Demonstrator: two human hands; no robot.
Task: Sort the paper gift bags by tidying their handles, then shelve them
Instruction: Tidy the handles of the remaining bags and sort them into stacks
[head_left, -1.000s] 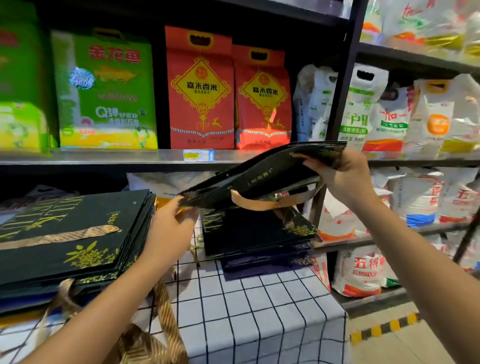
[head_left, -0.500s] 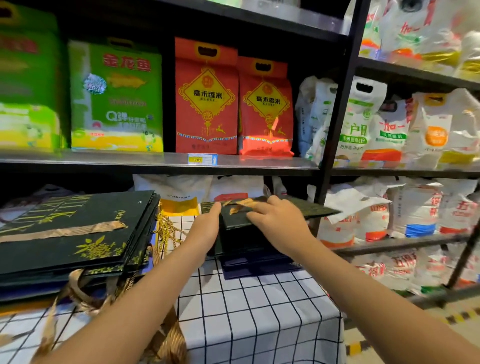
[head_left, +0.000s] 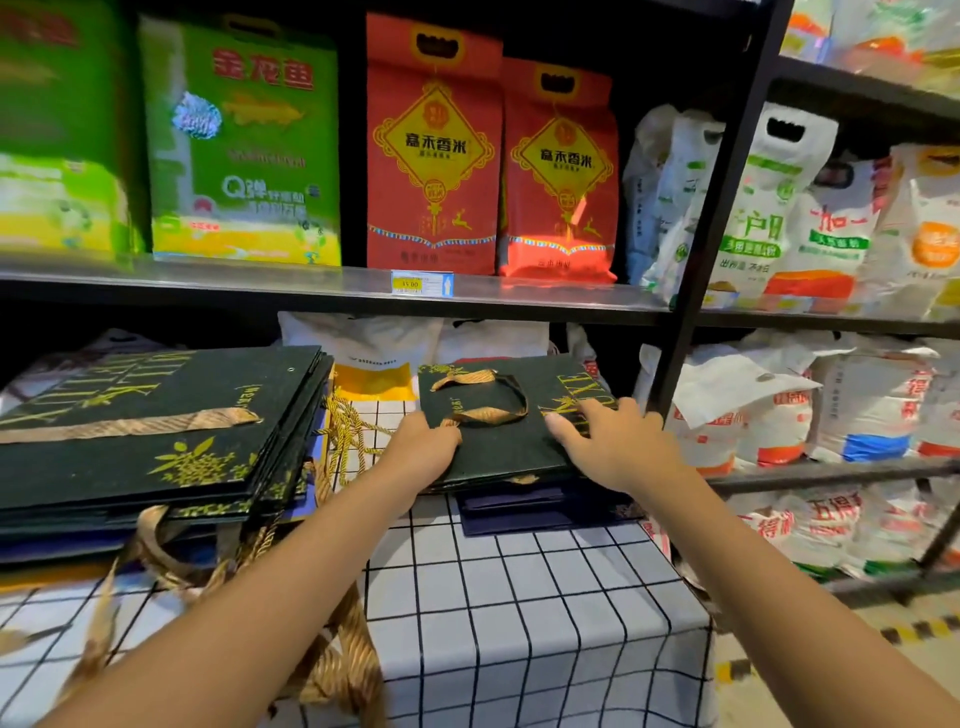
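Note:
A dark green paper gift bag (head_left: 501, 441) with gold print lies flat on top of a small stack at the table's far right. Its gold ribbon handle (head_left: 480, 400) is folded onto its face. My left hand (head_left: 423, 449) rests on the bag's left edge, fingers curled over the rim. My right hand (head_left: 610, 441) presses flat on its right part, fingers spread. A bigger stack of the same flat bags (head_left: 156, 431) lies to the left, with gold ribbon handles (head_left: 156, 551) hanging out from under its front edge.
The checked tablecloth (head_left: 519, 597) covers the table. Behind it a metal shelf (head_left: 322, 288) carries green and red rice bags (head_left: 434, 150). A black upright post (head_left: 711, 208) stands right of the small stack, with white sacks (head_left: 779, 415) beyond.
The bag was held up in both hands a second ago. It has come down flat onto the right stack, and both hands now lie on top of it.

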